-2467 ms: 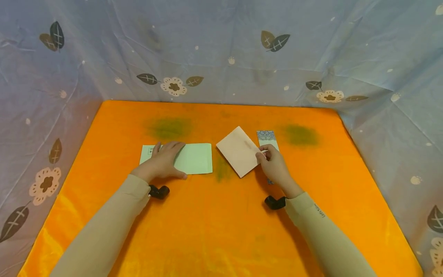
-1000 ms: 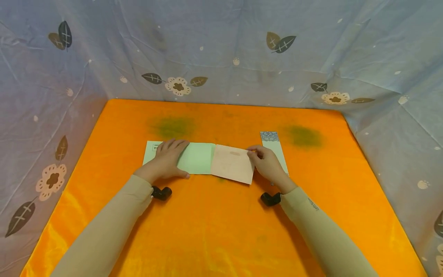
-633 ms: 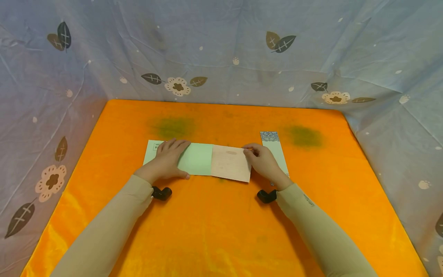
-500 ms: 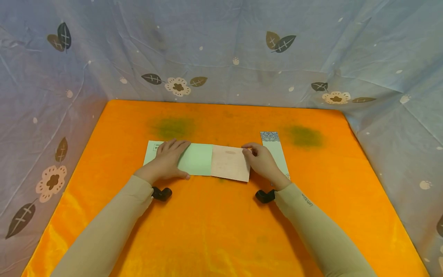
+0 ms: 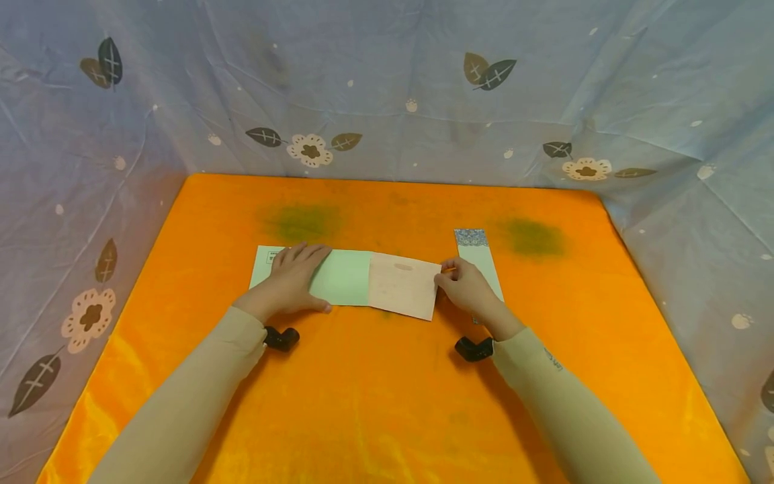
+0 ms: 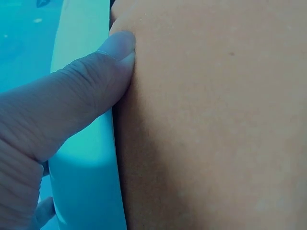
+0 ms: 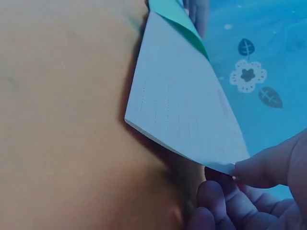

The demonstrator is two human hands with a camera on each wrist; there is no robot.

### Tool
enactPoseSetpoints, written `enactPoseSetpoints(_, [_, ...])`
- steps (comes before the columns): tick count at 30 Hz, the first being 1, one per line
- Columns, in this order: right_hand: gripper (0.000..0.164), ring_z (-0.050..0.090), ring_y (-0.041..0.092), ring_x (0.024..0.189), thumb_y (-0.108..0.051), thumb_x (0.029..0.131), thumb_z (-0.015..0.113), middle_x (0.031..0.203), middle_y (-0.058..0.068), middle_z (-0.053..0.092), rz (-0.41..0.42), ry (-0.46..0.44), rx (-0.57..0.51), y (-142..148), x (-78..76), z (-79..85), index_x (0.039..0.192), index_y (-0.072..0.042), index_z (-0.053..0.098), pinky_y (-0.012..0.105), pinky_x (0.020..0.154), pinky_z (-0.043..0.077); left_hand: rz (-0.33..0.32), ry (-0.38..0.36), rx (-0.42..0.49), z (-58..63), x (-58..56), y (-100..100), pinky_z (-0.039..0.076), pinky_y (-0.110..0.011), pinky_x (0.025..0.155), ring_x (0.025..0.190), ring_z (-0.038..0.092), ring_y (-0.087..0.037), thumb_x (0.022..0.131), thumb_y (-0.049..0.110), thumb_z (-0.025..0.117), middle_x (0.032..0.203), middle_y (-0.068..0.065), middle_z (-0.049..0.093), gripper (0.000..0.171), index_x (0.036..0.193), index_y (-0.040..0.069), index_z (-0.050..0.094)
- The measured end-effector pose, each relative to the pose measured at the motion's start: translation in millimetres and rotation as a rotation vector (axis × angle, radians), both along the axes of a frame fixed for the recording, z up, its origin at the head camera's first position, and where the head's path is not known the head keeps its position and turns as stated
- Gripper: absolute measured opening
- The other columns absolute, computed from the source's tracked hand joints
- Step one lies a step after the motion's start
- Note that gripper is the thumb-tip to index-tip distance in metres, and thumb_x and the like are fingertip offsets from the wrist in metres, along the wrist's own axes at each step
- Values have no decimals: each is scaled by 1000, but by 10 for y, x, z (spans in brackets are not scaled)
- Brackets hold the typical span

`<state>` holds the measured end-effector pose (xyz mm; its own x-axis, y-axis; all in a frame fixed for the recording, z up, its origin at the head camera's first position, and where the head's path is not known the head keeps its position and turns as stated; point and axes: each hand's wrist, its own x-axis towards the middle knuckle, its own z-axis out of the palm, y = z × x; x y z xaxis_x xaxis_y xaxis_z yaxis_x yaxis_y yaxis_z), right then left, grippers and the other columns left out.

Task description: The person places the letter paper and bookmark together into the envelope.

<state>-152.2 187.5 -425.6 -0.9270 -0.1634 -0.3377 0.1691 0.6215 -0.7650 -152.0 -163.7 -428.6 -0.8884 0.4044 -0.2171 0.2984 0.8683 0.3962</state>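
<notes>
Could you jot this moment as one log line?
left hand: on green envelope | right hand: pinching pink card | pink card: at envelope edge | patterned strip: unheld

Envelope (image 5: 341, 277): smooth, matt paper
Sheet (image 5: 400, 288): smooth, matt paper
Strip (image 5: 482, 261) at 3 o'clock: smooth paper
Tablecloth (image 5: 375, 403): velvety cloth, glossy streaks towards 8 o'clock
Curtain (image 5: 387, 74): creased cloth
Sleeves (image 5: 175, 396): matt cloth
Mounts (image 5: 474, 349): glossy plastic

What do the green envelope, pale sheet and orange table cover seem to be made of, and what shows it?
Green envelope: probably smooth, matte paper; its thin edge curves slightly.
Pale sheet: likely matte paper or thin card; its edge bows slightly and shows no gloss.
Orange table cover: apparently fabric with a soft sheen, from its pale streaks; velvet or satin, unclear.
</notes>
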Motion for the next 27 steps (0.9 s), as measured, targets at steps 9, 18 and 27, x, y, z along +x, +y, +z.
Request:
enactPoseSetpoints(9, [26, 57, 25, 67, -23, 100, 53, 93, 12, 62, 13, 92, -10, -12, 40, -57, 120, -6, 54, 34, 62, 47, -1, 2, -3, -5, 4, -7, 0, -59, 112, 145, 4, -39, 69, 55, 82, 159, -10, 17, 114, 156, 15, 19])
enactPoseSetpoints(18, [22, 54, 28, 63, -26, 99, 56, 88, 12, 61, -68, 164, -29, -42, 23, -109, 115, -11, 54, 36, 59, 48, -4, 14, 5, -19, 13, -18, 0, -59, 112, 144, 6, -39, 69, 55, 82, 158, -10, 19, 113, 155, 16, 21])
enactPoseSetpoints(27, [19, 47, 26, 55, -23, 100, 53, 81, 13, 59, -59, 222, -64, -78, 39, -111, 116, -13, 59, 35, 51, 44, 4, 12, 14, 13, 41, -7, -1, -59, 112, 144, 6, -39, 69, 53, 83, 158, -11, 20, 112, 155, 15, 22])
